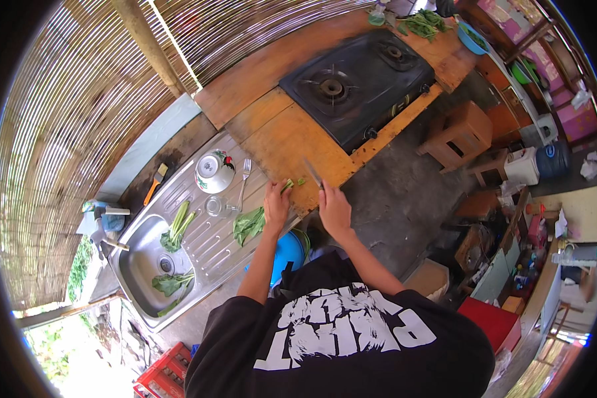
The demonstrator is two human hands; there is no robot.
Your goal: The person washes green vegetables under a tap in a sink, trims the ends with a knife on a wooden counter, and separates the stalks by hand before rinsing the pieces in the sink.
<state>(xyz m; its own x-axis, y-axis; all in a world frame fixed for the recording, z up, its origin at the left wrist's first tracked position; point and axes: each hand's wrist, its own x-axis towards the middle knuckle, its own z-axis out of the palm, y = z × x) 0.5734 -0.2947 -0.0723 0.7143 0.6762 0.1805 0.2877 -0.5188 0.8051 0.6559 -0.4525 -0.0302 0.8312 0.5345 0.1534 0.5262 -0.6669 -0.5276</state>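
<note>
My left hand [276, 204] is closed around a bunch of leafy greens [249, 225] at the edge of the wooden counter [278, 134]. The leaves trail over the steel drainboard, while the cut stalk ends [288, 185] poke out past my fingers. A small cut piece of stalk [301, 181] lies just beyond them on the wood. In my right hand [336, 211] is a knife [313, 172], its blade pointing away from me and to the left, apart from the stalks. My palm hides most of the knife's handle.
A black two-burner gas stove [358, 84] stands beyond the counter. On the drainboard are an upturned bowl [214, 171], a fork [245, 181] and a glass mug [216, 205]. More greens [178, 226] lie at the steel sink [144, 253]. A blue tub [286, 256] sits below; a brown stool [457, 137] is at right.
</note>
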